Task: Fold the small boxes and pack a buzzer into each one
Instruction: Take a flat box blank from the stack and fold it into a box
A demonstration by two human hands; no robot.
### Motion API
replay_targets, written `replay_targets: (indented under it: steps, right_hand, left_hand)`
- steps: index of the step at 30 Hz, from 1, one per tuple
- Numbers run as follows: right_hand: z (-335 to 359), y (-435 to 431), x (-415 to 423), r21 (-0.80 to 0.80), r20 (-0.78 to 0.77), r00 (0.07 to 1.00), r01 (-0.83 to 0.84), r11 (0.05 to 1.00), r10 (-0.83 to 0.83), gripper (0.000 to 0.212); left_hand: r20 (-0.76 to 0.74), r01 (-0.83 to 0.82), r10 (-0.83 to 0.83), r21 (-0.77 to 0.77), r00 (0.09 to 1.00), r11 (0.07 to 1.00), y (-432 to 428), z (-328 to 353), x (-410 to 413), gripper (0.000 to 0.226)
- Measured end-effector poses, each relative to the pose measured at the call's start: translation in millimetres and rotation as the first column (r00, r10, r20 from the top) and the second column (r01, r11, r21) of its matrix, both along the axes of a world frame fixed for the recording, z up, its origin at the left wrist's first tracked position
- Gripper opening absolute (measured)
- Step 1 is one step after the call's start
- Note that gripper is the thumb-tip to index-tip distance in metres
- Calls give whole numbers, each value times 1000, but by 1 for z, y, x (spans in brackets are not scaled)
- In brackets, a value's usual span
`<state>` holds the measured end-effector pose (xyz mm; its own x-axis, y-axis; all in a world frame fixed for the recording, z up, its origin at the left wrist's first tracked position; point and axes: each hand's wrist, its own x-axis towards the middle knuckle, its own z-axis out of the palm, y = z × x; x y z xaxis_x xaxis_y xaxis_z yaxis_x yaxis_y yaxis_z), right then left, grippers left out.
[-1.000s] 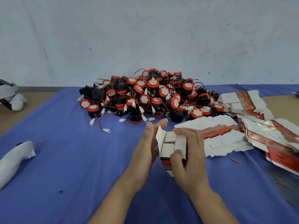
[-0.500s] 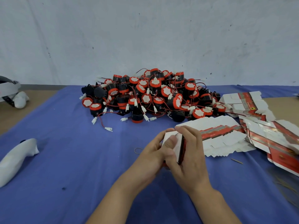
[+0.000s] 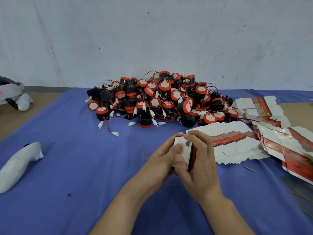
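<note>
So the small white cardboard box with a red side (image 3: 186,150) is up off the blue cloth (image 3: 76,175), near the front middle, squeezed between both hands, and I can't tell if anything's inside. Left hand (image 3: 160,160) wraps the left side with its thumb on the white flap, while the right hand (image 3: 203,170) curls over the top and right edge. Behind them sits a tangled heap of round black buzzers with orange-red caps and thin red wires (image 3: 160,99), with fanned flat white-and-red box blanks (image 3: 237,145) to the right.

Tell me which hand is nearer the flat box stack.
Right. The right hand, holding the small box, is beside the stack; the left hand holds the box's far side.
</note>
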<state>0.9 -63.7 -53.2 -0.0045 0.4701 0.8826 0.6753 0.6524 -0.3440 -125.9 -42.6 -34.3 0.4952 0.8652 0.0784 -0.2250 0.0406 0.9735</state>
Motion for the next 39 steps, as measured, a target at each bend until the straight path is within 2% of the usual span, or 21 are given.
replay_targets:
  steps: [3, 9, 13, 22, 27, 30, 32, 35, 37, 39]
  right_hand:
    - [-1, 1, 0, 14, 10, 1000, 2, 1000, -2, 42]
    - [-2, 2, 3, 26, -24, 1000, -2, 1000, 3, 43]
    - [-2, 2, 5, 24, -44, 999, -6, 1000, 7, 46]
    - [-2, 1, 4, 29, -22, 999, -24, 999, 24, 41]
    - [-3, 2, 4, -6, -83, 996, -25, 1000, 24, 50]
    - [-5, 3, 6, -61, -126, 991, -51, 997, 42, 51]
    - [-6, 4, 9, -104, -138, 990, -58, 993, 43, 49]
    - [-7, 5, 9, -191, -116, 993, -55, 980, 34, 49]
    - [-8, 5, 8, -297, -120, 992, -78, 952, 44, 48]
    - [-10, 6, 10, -407, -165, 984, -135, 904, 72, 49]
  left_hand:
    - [-53, -18, 22, 79, 998, 997, -1, -4, 1, 36]
    - [140, 66, -45, -147, 989, 987, -1, 6, -1, 32]
    - [218, 156, -118, -166, 969, 974, -1, 9, -6, 32]
    - [-8, -24, 25, 64, 1000, 998, -3, 3, -1, 31]
    - [155, 5, 13, -113, 988, 994, -2, 12, -4, 37]
    - [241, 58, -29, -114, 970, 992, 0, 14, -10, 47]
    - [297, 39, -6, -105, 955, 994, 2, 15, -14, 50]
    - [309, -53, 65, -49, 949, 997, 3, 15, -18, 47]
    - [203, -156, 142, 57, 969, 986, 3, 13, -18, 44]
    - [63, -249, 241, 227, 968, 942, 3, 9, -16, 37]
